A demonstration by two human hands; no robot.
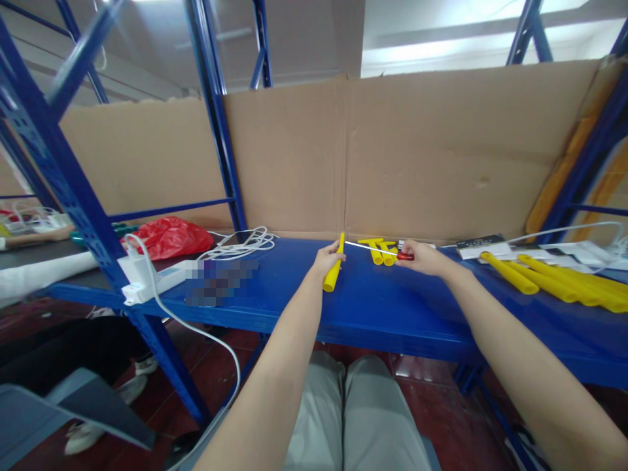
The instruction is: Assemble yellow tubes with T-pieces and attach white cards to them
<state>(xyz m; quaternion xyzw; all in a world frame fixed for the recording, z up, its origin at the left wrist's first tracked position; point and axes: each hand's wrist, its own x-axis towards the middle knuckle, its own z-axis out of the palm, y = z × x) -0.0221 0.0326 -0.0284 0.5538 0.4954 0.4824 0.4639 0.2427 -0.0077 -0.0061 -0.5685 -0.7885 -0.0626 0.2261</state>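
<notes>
My left hand [330, 260] is closed around a yellow plastic tube [331, 277], whose wide end points toward me. In my right hand [420, 257] is a screwdriver [406, 256] with a red handle. Its long thin metal shaft reaches left, and the tip is at the upper part of the yellow tube; whether it touches a screw there is too small to tell. Just behind the shaft, between my hands, lie a few yellow T-shaped pieces [377, 254] on the blue shelf top [383, 307].
Several yellow tubes [554, 282] lie at the right, near papers [483, 248] and a white cable. A white power strip [169, 276], coiled white cable [243, 247] and red plastic bag [171, 237] are at the left. Cardboard [417, 157] walls the back between blue posts [218, 124].
</notes>
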